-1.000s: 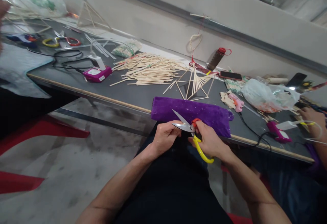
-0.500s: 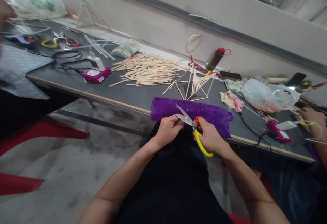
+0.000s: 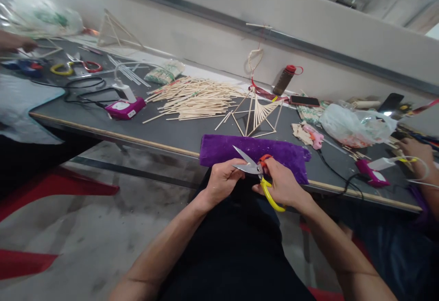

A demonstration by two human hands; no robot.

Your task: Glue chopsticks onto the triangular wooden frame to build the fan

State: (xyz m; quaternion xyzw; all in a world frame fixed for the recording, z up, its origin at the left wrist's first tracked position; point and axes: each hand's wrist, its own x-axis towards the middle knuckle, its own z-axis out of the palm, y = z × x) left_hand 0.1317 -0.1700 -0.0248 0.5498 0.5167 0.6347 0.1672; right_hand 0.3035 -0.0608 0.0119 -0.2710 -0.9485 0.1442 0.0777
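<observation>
Trimming, it seems, a small pale wooden piece (image 3: 248, 164) with steel-bladed scissors with yellow and red-orange handles (image 3: 258, 170).

The right hand (image 3: 283, 184) grasps the handles, blades parted; the left hand (image 3: 222, 180) has its fingers curled in a pinch, apparently on the piece, whose tip shows by the blades; how much the fingers hide cannot be told. Both hands are just in front of a purple cloth (image 3: 226, 147) along the edge of a dark grey table (image 3: 178, 134). Beyond it are an angular frame of thin wooden sticks (image 3: 262, 114) and a loose pile of pale wooden sticks (image 3: 199, 97). Cutting looks like the step in hand; the next move calls for a steady pinch, fingertips clear of the blades, then a squeeze.
</observation>
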